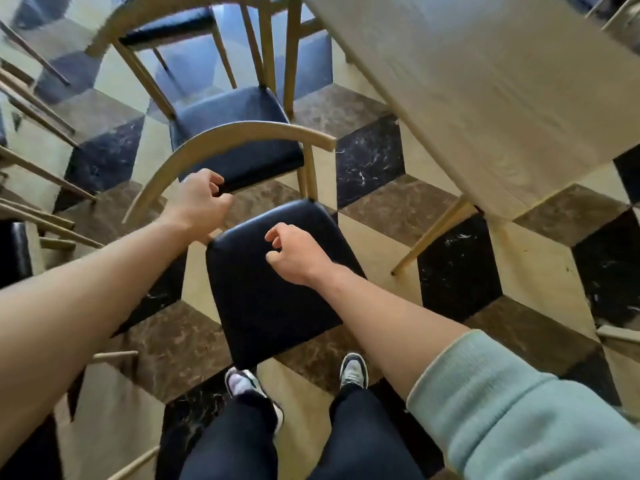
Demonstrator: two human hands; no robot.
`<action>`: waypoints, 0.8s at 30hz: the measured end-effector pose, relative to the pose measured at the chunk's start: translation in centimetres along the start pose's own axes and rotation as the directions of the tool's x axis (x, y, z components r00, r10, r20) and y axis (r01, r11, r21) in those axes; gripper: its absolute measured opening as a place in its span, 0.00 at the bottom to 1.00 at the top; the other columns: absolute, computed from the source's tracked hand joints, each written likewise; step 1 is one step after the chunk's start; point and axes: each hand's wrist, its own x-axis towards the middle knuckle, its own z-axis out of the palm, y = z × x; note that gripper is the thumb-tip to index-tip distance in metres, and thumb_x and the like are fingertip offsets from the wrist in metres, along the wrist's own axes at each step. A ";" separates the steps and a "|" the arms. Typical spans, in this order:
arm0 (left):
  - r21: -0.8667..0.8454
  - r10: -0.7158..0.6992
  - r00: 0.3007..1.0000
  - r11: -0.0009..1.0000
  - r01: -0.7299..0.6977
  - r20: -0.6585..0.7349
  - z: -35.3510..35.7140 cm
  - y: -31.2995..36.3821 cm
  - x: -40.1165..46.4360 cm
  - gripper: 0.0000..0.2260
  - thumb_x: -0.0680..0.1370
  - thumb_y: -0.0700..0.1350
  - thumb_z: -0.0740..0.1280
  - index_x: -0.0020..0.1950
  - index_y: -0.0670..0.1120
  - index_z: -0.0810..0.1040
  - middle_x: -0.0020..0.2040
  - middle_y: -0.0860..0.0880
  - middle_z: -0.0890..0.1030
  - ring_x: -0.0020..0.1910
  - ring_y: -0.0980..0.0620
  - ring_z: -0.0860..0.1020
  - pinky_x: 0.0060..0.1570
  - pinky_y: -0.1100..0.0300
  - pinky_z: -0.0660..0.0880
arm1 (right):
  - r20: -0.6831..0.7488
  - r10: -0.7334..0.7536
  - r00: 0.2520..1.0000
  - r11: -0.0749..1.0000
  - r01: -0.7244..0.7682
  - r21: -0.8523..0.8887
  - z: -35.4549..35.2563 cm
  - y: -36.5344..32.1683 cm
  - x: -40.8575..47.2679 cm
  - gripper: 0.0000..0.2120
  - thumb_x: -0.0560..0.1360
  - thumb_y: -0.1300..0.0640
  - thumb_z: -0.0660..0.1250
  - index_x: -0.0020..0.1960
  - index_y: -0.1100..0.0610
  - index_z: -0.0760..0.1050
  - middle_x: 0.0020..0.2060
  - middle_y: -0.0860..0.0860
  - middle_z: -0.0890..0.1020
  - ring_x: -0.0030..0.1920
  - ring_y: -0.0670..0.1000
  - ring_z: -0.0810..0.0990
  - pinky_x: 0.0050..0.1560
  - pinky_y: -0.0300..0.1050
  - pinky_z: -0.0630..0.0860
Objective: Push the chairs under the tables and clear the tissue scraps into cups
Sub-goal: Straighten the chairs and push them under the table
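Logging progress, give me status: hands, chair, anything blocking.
Left hand, right hand empty, curled, over chair. Chair not under table. Second chair ahead.

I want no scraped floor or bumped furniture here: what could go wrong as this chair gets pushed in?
1. The left hand is near the curved backrest and the right hand hovers open over the black seat; an uneven push could twist the chair.
2. Another chair stands close ahead and could be struck.
3. The table leg slants outward and could catch the chair.
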 end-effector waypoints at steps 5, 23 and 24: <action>0.361 0.289 0.957 0.889 -0.280 0.030 -3.1 0.5 12.7 0.31 0.76 0.54 0.73 0.76 0.46 0.68 0.73 0.39 0.72 0.71 0.36 0.68 0.70 0.39 0.65 | 0.133 0.136 0.982 0.938 -0.171 0.301 4.3 -6.3 10.1 0.28 0.79 0.51 0.69 0.75 0.56 0.65 0.66 0.56 0.78 0.59 0.59 0.81 0.56 0.57 0.83; -0.067 0.540 0.545 0.747 -0.661 0.641 1.4 -1.0 32.1 0.17 0.81 0.45 0.68 0.69 0.53 0.74 0.50 0.52 0.78 0.43 0.56 0.76 0.42 0.62 0.69 | 0.379 0.485 0.788 0.226 -0.532 0.816 17.0 -17.6 26.3 0.24 0.79 0.61 0.69 0.69 0.52 0.62 0.52 0.52 0.78 0.51 0.57 0.84 0.62 0.57 0.80; -0.080 0.550 0.544 0.746 -0.661 0.633 1.0 -1.3 32.8 0.17 0.81 0.45 0.68 0.69 0.53 0.74 0.49 0.53 0.78 0.42 0.57 0.76 0.40 0.64 0.68 | 0.388 0.488 0.782 0.257 -0.554 0.792 17.0 -17.8 26.7 0.24 0.78 0.60 0.69 0.68 0.51 0.62 0.49 0.51 0.78 0.50 0.55 0.85 0.63 0.58 0.80</action>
